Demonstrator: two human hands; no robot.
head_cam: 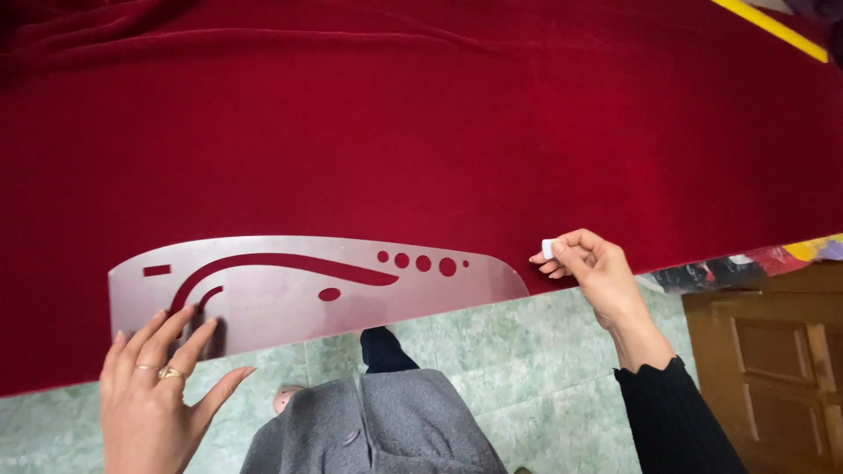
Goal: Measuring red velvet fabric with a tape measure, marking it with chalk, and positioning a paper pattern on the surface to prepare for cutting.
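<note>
A long clear curved pattern ruler (299,285), with cut-out slots and round holes, lies on deep red velvet cloth (421,132) along the cloth's near edge. My left hand (154,395) presses its fingertips flat on the ruler's left end; it wears rings. My right hand (593,272) pinches a small white piece of tailor's chalk (548,248) against the cloth, just past the ruler's pointed right tip. The chalk and the ruler's tip are a little apart.
The red cloth covers the whole table and hangs over its near edge. Below are a green marbled floor (527,369), my grey coat (378,430), and a wooden cabinet (773,351) at the right. A yellow strip (773,31) runs at the far right corner.
</note>
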